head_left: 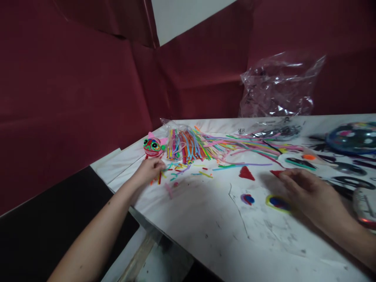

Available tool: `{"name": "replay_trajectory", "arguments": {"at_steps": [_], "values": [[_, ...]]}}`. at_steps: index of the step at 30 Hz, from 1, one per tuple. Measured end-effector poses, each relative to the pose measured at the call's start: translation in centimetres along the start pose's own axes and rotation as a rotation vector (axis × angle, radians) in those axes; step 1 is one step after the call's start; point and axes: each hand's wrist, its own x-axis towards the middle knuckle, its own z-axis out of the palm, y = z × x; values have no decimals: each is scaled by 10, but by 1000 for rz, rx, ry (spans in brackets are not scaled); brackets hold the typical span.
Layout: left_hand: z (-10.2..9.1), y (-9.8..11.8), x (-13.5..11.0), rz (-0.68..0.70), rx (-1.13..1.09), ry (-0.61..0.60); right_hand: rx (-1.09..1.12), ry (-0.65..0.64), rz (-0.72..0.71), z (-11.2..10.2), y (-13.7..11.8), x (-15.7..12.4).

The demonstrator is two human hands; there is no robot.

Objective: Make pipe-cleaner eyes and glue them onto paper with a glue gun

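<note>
My left hand (149, 169) rests on the white table (205, 219) near its left corner, fingers curled over short coloured strip pieces (176, 172); what it holds, if anything, is hidden. Just beyond it lies a small red and pink clay animal face (153, 145). My right hand (305, 192) lies on the table at the right, fingertips pinching a red triangle piece (276, 172). A second red triangle (246, 173) lies between the hands. A blue-and-red blob (247, 199) and a yellow-rimmed blue blob (277, 203) sit near my right hand.
A clear bag of long coloured strips (188, 147) fans out rightward across the table. A crumpled clear plastic bag (279, 86) stands at the back against the dark red wall. Dark painted shapes and a blue round piece (352, 138) lie at the far right.
</note>
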Motion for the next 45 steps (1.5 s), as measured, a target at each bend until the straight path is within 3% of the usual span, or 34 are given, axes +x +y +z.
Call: {"name": "replay_trajectory", "arguments": {"at_steps": [2,5,14,20,25,29,36,45], "values": [[1,-6,-11,-35,-8,-19,-36,11,14,0,-2,0],[15,2,-14,-28,0,-37,-15,7,5,0,-6,-1],[73,62,27,204,111,-203,-98,-69,-59,3,-7,-4],[83,60,40,177,208,-354,-70,-126,-44,5,-7,-5],[87,56,42,141,238,-395,-20,-135,-34,6,-11,-5],[89,49,46,110,231,-376,36,-126,-31,7,-12,-4],[90,39,50,94,201,-231,82,-85,9,6,-16,-1],[85,45,53,22,12,-117,150,22,278,4,-6,12]]}}
